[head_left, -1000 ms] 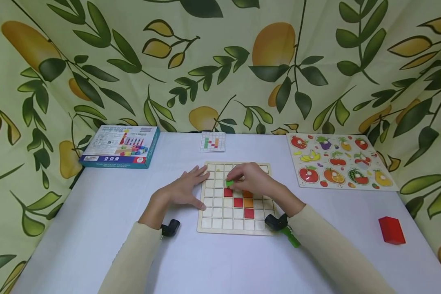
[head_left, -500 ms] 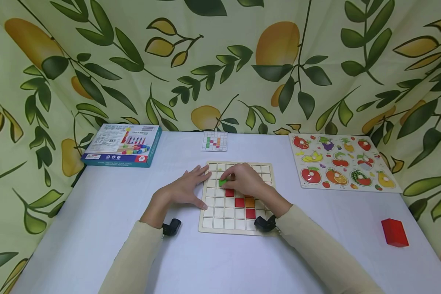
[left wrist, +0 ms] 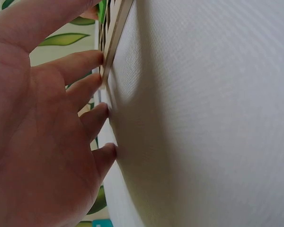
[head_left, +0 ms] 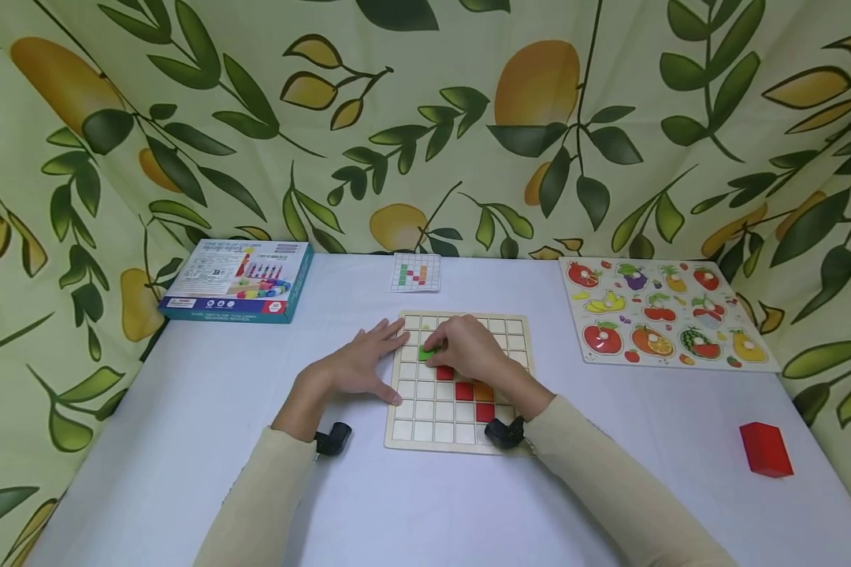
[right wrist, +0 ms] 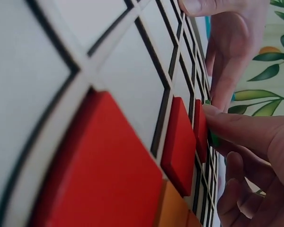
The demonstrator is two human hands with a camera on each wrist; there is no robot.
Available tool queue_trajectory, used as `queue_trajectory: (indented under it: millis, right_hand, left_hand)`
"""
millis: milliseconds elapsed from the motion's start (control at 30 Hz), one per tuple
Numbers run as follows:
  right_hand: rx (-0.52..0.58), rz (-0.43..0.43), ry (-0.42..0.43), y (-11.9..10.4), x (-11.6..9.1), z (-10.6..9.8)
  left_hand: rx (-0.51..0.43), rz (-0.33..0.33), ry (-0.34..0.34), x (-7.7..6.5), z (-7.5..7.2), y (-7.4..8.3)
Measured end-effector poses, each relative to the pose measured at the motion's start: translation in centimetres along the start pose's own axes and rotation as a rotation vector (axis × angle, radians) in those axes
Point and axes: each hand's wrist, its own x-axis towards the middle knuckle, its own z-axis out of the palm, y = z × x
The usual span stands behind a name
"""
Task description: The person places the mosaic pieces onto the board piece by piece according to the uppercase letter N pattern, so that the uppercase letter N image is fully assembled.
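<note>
A wooden grid board (head_left: 406, 439) lies on the table with several square tiles in its cells. My right hand (head_left: 471, 346) pinches a green tile (head_left: 426, 354) between thumb and finger, over a cell in the upper left part. Just below it runs a diagonal of red tiles, with one red tile (head_left: 464, 391) beside an orange tile (head_left: 483, 392). My left hand (head_left: 354, 364) rests with spread fingers against the board's left edge. In the right wrist view, the green tile (right wrist: 214, 138) is mostly hidden behind a red tile (right wrist: 177, 146) and my fingers.
Behind the board stands a small pattern card (head_left: 416, 273). A boxed set (head_left: 235, 281) lies at the back left, and a fruit puzzle board (head_left: 667, 315) at the back right. A red block (head_left: 766, 450) sits near the right edge. A printed curtain (head_left: 425, 126) hangs behind.
My right hand has moved left with the green tile and lowered it to the cell up and left of the top red tile. The left hand has stayed in place.
</note>
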Motion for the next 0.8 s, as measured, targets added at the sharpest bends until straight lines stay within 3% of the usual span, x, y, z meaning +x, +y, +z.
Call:
queue_trajectory:
  millis: [433, 800]
  right_hand:
    - [-0.012, 0.040, -0.011, -0.15, 0.06, 0.23]
    - [-0.007, -0.005, -0.064, 0.14, 0.19, -0.19]
  left_hand:
    - [-0.009, -0.002, -0.004, -0.04, 0.02, -0.03]
    - [-0.004, 0.003, 0.004, 0.10, 0.17, -0.13]
